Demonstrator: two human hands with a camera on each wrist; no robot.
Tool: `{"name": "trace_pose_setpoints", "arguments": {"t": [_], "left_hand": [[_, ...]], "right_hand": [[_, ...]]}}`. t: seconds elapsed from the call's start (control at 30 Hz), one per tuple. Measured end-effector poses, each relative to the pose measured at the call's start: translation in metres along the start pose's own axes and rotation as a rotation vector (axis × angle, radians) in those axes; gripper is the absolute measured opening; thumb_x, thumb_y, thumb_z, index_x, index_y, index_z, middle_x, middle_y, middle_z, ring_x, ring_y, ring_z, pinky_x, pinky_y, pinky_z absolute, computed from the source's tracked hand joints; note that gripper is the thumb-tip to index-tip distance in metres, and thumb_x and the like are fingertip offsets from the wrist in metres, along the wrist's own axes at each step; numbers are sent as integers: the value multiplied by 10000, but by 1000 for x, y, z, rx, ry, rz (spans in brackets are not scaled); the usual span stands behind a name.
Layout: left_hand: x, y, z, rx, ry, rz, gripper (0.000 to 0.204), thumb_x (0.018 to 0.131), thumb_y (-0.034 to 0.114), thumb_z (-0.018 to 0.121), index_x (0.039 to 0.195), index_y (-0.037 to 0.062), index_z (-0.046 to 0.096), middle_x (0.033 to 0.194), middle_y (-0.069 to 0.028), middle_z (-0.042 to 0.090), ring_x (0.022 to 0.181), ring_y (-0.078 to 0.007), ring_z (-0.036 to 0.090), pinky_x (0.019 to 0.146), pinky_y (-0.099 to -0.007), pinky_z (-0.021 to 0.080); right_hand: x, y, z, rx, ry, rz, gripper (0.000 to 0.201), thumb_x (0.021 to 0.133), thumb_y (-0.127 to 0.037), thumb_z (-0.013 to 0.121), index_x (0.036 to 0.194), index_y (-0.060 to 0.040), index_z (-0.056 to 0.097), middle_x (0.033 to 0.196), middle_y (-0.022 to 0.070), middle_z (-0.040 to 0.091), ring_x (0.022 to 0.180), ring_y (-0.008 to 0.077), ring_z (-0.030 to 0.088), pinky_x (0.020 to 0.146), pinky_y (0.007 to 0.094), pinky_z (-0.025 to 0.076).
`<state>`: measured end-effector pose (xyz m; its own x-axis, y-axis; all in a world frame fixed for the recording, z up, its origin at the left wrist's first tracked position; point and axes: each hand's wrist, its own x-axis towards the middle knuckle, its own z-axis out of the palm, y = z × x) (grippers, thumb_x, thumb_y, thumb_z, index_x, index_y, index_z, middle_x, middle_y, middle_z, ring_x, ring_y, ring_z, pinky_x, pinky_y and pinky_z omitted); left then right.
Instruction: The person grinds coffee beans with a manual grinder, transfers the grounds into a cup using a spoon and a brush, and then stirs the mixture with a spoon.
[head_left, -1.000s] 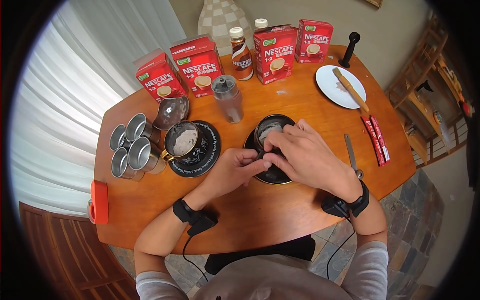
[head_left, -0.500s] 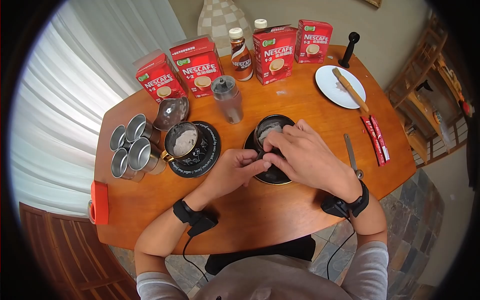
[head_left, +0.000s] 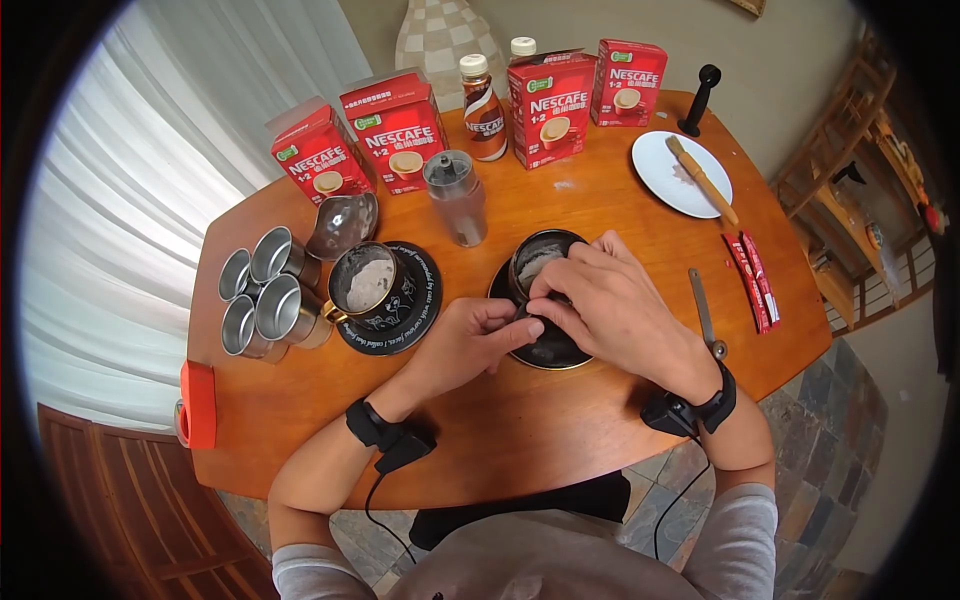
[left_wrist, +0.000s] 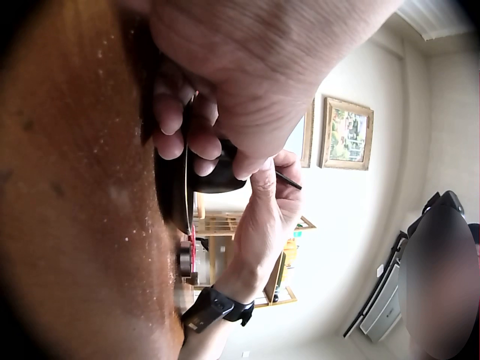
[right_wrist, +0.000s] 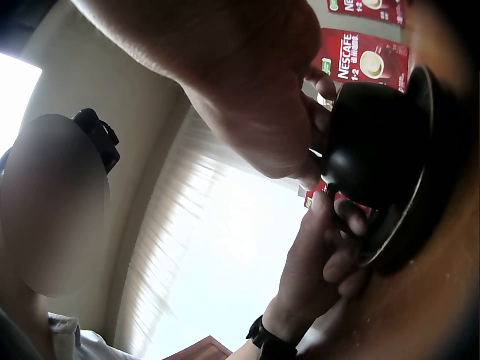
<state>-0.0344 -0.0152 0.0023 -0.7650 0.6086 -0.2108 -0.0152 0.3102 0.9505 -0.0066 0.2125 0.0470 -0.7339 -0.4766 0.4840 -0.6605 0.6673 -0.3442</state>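
Note:
A black cup (head_left: 521, 270) with pale grey powder or foam inside sits on a black saucer (head_left: 545, 352) before the person. The left hand (head_left: 467, 342) pinches the cup's handle, its lower fingers close by the saucer's rim. Over the cup's near side, the right hand (head_left: 622, 318) has its fingers bent and pinches a thin dark stick (left_wrist: 288, 180), seen poking out in the left wrist view; its other end is hidden. To the left, another black cup (head_left: 362, 282) with a gold handle holds pale powder and stands on a black printed saucer (head_left: 425, 300).
Several metal cups (head_left: 290, 310) and a glass bowl (head_left: 343, 226) stand at the left. A grinder-like canister (head_left: 455, 200) stands behind the cups, with red Nescafe boxes (head_left: 552, 110) further back. At right lie a white plate (head_left: 655, 165) with a brush, red sachets (head_left: 752, 282) and a metal tool (head_left: 700, 305).
The right hand's fingers have shifted slightly over the cup. The left hand stays at the cup's handle, and the things around have not moved.

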Motion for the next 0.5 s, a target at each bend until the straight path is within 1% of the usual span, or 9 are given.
{"name": "trace_pose_setpoints", "arguments": {"t": [0.13, 0.23, 0.33, 0.43, 0.5], "left_hand": [[0, 0, 1, -14, 14, 9, 271, 1027, 275, 711, 980, 12, 751, 700, 32, 650, 558, -33, 542, 516, -213, 431], [-2, 7, 3, -6, 23, 12, 367, 1040, 300, 706, 807, 21, 661, 634, 67, 558, 548, -25, 459, 497, -244, 378], [-3, 12, 4, -29, 28, 10, 356, 1039, 298, 707, 823, 17, 678, 631, 66, 556, 549, -25, 460, 499, -245, 378], [-3, 10, 3, -7, 17, 13, 344, 1039, 297, 707, 842, 16, 691, 631, 66, 557, 551, -24, 460, 501, -243, 378], [-3, 11, 3, -8, 18, 13, 345, 1040, 299, 706, 844, 16, 690, 631, 66, 556, 551, -24, 459, 502, -244, 377]], "right_hand": [[2, -1, -1, -3, 39, 16, 134, 935, -192, 746, 890, -82, 685, 805, 56, 636, 815, 254, 584, 789, 395, 382], [1, 2, 4, 18, 109, 38, 139, 942, -191, 740, 897, -71, 688, 805, 63, 632, 814, 263, 569, 791, 402, 383], [2, 1, -2, 11, 77, 67, 138, 957, -179, 721, 889, -64, 687, 814, 63, 630, 814, 272, 557, 795, 408, 384], [3, 1, -2, 35, 109, 103, 122, 965, -155, 705, 889, -62, 684, 818, 67, 627, 820, 283, 554, 799, 411, 384], [4, 1, -7, 23, 73, 104, 107, 969, -142, 696, 901, -59, 684, 816, 74, 624, 820, 288, 552, 800, 411, 384]]}}
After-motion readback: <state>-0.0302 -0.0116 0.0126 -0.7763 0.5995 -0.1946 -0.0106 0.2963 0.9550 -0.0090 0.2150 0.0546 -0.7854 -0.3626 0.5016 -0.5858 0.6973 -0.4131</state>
